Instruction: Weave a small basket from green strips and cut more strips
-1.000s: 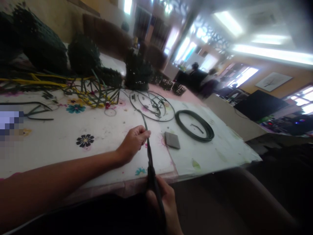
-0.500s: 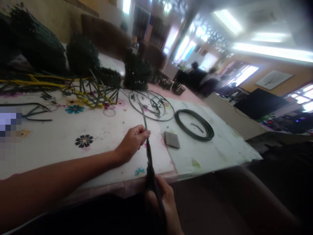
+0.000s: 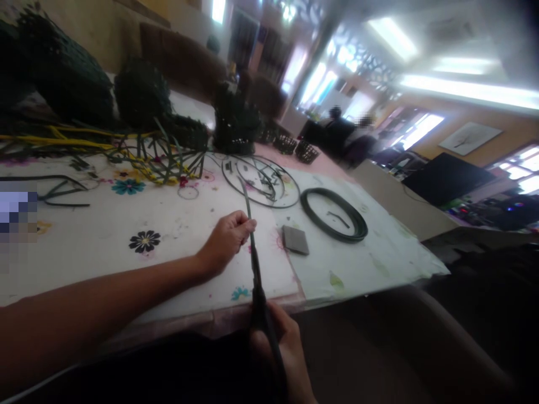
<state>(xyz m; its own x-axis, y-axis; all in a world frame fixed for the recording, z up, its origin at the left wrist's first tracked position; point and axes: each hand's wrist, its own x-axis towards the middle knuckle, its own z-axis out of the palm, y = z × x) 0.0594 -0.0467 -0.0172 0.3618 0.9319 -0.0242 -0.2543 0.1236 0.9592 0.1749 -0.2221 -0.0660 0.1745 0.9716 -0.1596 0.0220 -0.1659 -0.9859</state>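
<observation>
My left hand pinches a thin dark green strip between thumb and fingers, above the flowered tablecloth. The strip runs from near the loose loops down towards me. At the table's front edge my right hand is wrapped round the handles of dark scissors. Their blades point up along the strip, just below my left hand. Whether the blades touch the strip I cannot make out. A loose ring of green strip lies beyond my left hand, with small offcuts inside it.
A coil of dark green strip and a grey square block lie to the right. Yellow and green strips are tangled at the left. Dark woven baskets stand behind. People sit in the background.
My left hand has shifted slightly up and left with the strip. The scissor blades look closer together than before. My right hand has stayed nearly in place.
</observation>
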